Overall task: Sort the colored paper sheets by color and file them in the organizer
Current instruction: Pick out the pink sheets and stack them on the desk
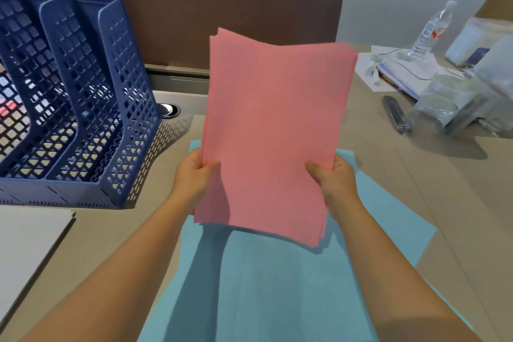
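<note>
A stack of pink paper sheets (274, 125) is held upright above the desk, slightly fanned at its top edge. My left hand (194, 172) grips its lower left edge and my right hand (336, 178) grips its lower right edge. Beneath it, light blue sheets (277, 286) lie spread flat on the desk. The blue mesh organizer (83, 97) stands at the left with upright slots; the rightmost slot looks empty, and something pale shows through the mesh further left.
A white sheet or board (27, 244) lies at the near left. At the right are a water bottle (433, 28), a dark pen-like object (397, 116), plastic bags (455, 103) and papers. A brown partition (222, 14) backs the desk.
</note>
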Demonstrator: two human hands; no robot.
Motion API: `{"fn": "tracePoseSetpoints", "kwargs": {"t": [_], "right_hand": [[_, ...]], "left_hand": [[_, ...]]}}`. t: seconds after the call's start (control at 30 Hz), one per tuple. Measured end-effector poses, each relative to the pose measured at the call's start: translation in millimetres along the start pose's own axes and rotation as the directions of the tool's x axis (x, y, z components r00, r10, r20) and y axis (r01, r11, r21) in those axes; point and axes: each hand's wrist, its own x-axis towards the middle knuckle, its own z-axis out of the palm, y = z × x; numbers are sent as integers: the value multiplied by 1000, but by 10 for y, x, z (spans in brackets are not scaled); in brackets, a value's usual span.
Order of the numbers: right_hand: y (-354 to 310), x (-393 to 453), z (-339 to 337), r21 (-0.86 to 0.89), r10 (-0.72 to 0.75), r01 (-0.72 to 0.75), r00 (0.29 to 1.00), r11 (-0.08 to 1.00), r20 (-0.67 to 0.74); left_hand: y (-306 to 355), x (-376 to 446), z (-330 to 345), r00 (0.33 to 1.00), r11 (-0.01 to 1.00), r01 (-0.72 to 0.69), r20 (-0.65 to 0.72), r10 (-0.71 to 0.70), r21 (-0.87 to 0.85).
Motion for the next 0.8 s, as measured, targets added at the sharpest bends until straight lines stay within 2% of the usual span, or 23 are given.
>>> {"fn": "tracePoseSetpoints", "kwargs": {"t": [0.13,0.2,0.3,0.37,0.43,0.47,0.53,0.63,0.7,0.73,0.77,0.8], "right_hand": [[9,2,-37,-158,58,-55,998,986,14],[-18,15,-61,-197,47,-64,995,978,-89],[-124,17,-98,-451,43,-147,972,881,-232],[-205,-53,-104,-578,0,-99,986,810,-168],[-318,-128,-79,-609,-35,21,999,793,-11],[-366,-163,-61,-551,-26,67,996,832,83],[-420,-250,-13,-413,23,72,975,908,219],[-416,-312,32,-333,42,51,963,942,267],[-399,-316,69,-300,9,73,965,951,263],[-405,-314,89,-281,3,72,967,957,256],[-436,-327,111,-247,6,59,968,967,252],[-465,-336,128,-208,15,41,965,977,261]], "left_hand": [[150,15,-214,976,921,-210,10,219,328],[246,0,-326,968,840,-233,38,247,490],[391,-46,-470,971,746,-236,116,210,623],[465,-82,-554,972,672,-233,166,165,703],[502,-130,-620,969,582,-247,211,130,775],[522,-165,-649,965,551,-261,231,126,792],[550,-241,-699,960,525,-277,251,121,805],[549,-339,-828,975,469,-212,155,158,857],[480,-370,-960,954,520,-117,-49,295,846],[415,-385,-1040,920,612,-61,-193,341,788],[353,-415,-1112,882,744,-7,-347,320,669],[304,-451,-1181,861,874,33,-458,222,485]]}}
